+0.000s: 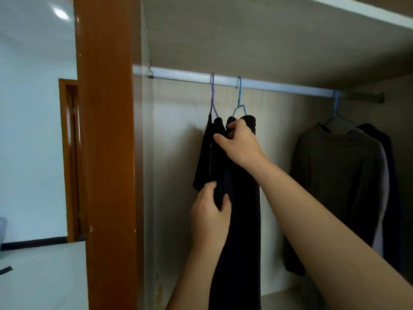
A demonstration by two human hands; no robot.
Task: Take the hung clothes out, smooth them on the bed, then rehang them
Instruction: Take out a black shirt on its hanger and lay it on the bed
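Black garment [241,231] hangs on blue hanger [239,101] from wardrobe rail [268,85], left-of-middle on the rail. Right hand [240,143] pinches its top at the hanger shoulder. Left hand [210,214] grips a fold of dark cloth lower down. Purple hanger [212,95] with another dark piece [204,162] just beside, toward rail's left end. Grey shirt [335,175] hangs well apart near the right end.

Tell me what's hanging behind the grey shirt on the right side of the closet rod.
Behind the grey shirt, a pale garment's edge shows, and beyond it a dark garment. The shirt covers most of both, so what they are and what hangers they hang on cannot be seen.
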